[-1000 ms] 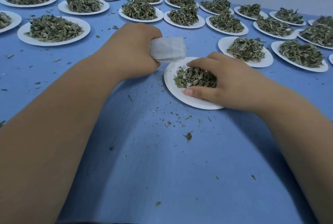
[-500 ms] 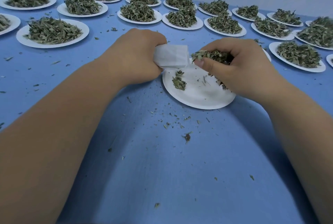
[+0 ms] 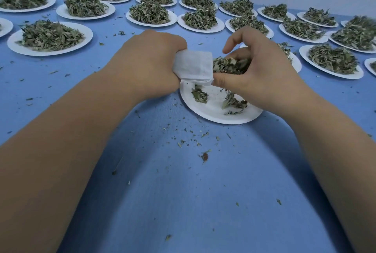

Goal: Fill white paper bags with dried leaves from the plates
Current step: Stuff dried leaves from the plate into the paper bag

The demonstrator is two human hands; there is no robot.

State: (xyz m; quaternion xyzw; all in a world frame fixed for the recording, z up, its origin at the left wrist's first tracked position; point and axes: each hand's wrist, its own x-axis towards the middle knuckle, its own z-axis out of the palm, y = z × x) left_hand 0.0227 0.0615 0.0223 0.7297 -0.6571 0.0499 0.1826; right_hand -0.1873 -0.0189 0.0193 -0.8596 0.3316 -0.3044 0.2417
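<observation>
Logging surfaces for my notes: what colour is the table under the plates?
Plain blue. The table shows best in the head view, scattered with leaf crumbs.

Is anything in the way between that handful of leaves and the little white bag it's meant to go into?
Nothing visible. The right hand holds the handful of leaves right against the end of the white bag, gripped by the left hand above the nearly empty plate. Its mouth itself is hidden.

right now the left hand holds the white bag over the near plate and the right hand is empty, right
No: the right hand grips a clump of dried leaves. The left hand does hold the white bag over the near plate; the head view shows it.
</observation>
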